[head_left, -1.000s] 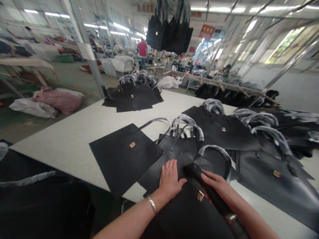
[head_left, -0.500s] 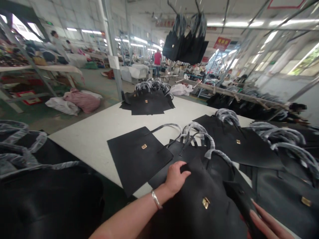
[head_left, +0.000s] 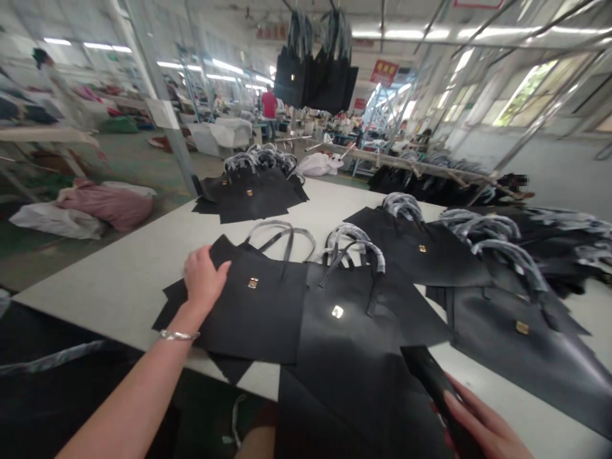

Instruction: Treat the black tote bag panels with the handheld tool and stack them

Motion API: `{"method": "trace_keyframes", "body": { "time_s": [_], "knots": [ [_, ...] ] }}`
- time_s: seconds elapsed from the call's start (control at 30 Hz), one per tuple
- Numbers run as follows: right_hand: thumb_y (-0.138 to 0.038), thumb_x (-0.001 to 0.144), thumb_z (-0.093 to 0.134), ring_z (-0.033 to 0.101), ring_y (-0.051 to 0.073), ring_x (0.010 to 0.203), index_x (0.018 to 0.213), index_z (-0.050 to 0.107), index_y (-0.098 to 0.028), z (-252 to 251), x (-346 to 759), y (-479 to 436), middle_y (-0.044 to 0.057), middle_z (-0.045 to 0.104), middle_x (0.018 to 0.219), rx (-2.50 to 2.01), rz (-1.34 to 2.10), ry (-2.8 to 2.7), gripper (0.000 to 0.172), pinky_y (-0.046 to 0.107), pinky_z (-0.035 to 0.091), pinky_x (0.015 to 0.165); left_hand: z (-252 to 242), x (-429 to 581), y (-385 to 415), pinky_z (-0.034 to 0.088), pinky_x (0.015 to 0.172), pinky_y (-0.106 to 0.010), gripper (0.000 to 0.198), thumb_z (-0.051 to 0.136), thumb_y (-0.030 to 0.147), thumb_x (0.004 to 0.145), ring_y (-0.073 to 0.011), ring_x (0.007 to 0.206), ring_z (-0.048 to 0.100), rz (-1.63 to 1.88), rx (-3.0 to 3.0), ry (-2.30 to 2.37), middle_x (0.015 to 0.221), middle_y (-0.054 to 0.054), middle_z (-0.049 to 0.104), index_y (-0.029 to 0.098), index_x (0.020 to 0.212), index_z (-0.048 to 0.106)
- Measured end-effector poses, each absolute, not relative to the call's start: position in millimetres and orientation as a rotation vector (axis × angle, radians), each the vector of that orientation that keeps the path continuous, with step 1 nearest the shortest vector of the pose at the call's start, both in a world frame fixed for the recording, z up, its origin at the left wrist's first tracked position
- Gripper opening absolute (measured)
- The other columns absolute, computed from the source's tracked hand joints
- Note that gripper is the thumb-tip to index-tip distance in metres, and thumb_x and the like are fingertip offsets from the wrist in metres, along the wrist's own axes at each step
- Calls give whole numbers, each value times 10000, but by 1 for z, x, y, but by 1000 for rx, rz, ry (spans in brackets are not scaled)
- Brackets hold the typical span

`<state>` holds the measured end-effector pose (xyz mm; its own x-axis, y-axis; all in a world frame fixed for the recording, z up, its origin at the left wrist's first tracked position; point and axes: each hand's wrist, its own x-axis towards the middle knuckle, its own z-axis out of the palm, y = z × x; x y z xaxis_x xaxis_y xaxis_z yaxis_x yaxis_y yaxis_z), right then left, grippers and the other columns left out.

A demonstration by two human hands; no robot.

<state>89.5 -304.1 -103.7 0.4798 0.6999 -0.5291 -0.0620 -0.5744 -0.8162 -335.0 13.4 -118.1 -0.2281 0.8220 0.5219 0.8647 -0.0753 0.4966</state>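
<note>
My left hand [head_left: 205, 277] grips the upper left corner of a black handbag [head_left: 268, 319], thumb on the front face and fingers over the edge. This bag lies flat on another black bag, whose edges show at its left, and carries a small gold clasp [head_left: 253, 283]. To its right lies a second black handbag [head_left: 349, 344] with a gold clasp [head_left: 337, 312] and plastic-wrapped handles [head_left: 354, 239]. Low on the right, my right hand [head_left: 482, 414] is closed around a long black handheld tool [head_left: 425, 370] with a flat, wide end; its exact kind is unclear.
More black bags lie on the pale table [head_left: 119, 261]: a pile at the back [head_left: 253, 194] and several at the right [head_left: 411, 255]. Bags hang overhead [head_left: 315, 76]. A metal post [head_left: 157, 95] stands at the back left, with sacks [head_left: 105, 204] on the floor. People work farther off.
My left hand has moved left with a handbag and laid it over the bag there, uncovering another clasped bag. My right hand still holds the black tool. The view has turned right.
</note>
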Motion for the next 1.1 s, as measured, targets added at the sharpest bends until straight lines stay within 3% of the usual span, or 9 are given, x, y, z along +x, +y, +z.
{"method": "trace_keyframes", "body": {
  "time_s": [0.17, 0.3, 0.47, 0.6, 0.87, 1.1],
  "knots": [
    [-500, 801, 630, 622, 162, 526, 1368, 398, -226, -94, 88, -272, -1, 680, 742, -1887, 1239, -589, 671, 244, 493, 438, -154, -214, -44, 332, 1079, -372, 380, 526, 308, 896, -221, 1283, 412, -1043, -2949, -1295, 1370, -109, 470, 177, 1252, 516],
    [-448, 853, 596, 610, 143, 505, 1285, 453, -217, -94, 93, -233, 17, 673, 753, -1804, 1315, -663, 511, 226, 483, 416, -180, -136, -92, 145, 1143, -495, 630, 614, 506, 836, -267, 1409, 188, -635, -3348, -633, 1504, -81, 302, 268, 1382, 408],
    [-430, 881, 560, 592, 125, 463, 1036, 541, -188, -100, 108, -186, 24, 667, 722, -1690, 1455, -706, 288, 206, 472, 384, -189, -128, -101, 102, 1134, -533, 612, 511, 606, 862, -284, 1406, 195, -551, -3390, -611, 1496, -80, 318, 295, 1382, 421],
    [-415, 893, 546, 580, 112, 456, 936, 535, -188, -102, 119, -164, 11, 659, 704, -1669, 1480, -732, 231, 193, 462, 381, -185, -132, -98, 105, 1134, -535, 605, 514, 601, 862, -287, 1397, 218, -564, -3392, -613, 1486, -76, 339, 294, 1377, 433],
    [-448, 865, 582, 592, 129, 459, 952, 563, -165, -99, 121, -159, 43, 672, 719, -1695, 1556, -738, 297, 210, 466, 373, -186, -130, -98, 96, 1131, -556, 589, 515, 583, 868, -296, 1396, 217, -574, -3400, -604, 1482, -80, 344, 289, 1372, 440],
    [-373, 876, 583, 583, 133, 461, 1144, 505, -195, -91, 133, -147, 10, 655, 706, -1739, 1188, -698, 332, 219, 473, 387, -184, -129, -97, 101, 1133, -548, 591, 508, 592, 869, -282, 1399, 216, -555, -3414, -609, 1485, -70, 342, 299, 1376, 429]
  ]
}}
